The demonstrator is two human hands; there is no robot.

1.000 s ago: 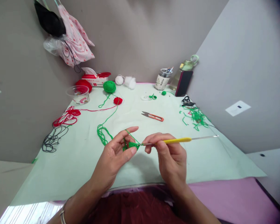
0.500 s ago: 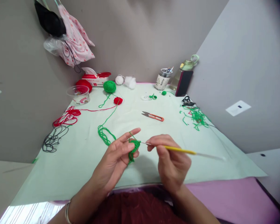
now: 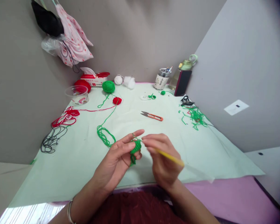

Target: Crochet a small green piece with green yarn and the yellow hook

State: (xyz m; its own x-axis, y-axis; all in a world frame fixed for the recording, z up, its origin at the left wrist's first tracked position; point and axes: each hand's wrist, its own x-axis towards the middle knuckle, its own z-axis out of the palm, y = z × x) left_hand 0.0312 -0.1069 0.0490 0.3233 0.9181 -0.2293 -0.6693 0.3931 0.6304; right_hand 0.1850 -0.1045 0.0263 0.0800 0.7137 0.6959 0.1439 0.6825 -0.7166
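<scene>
A small green crochet piece (image 3: pixel 136 147) is pinched between the thumb and fingers of my left hand (image 3: pixel 118 155), a short green tail dangling below it. Green working yarn (image 3: pixel 106 136) runs over my raised left index finger and lies in loose loops on the table. My right hand (image 3: pixel 164 158) grips a yellow-handled crochet hook (image 3: pixel 169 157) like a pen. The hook's tip is at the upper right edge of the piece, partly hidden by my fingers, and its rear end is blurred. Orange thread snips (image 3: pixel 152 116) lie beyond my hands.
At the back stand a green yarn ball (image 3: pixel 108 86), a tissue box (image 3: pixel 94 80), a plastic tub (image 3: pixel 77 95), a pen holder (image 3: pixel 162 79), a bottle (image 3: pixel 177 76) and a phone (image 3: pixel 183 82). Tangled red yarn (image 3: pixel 66 116) lies left, green scraps (image 3: pixel 197 116) right.
My right hand has come closer to the left, and the hook has tilted so its rear end points lower. The crochet piece has shifted slightly to the right.
</scene>
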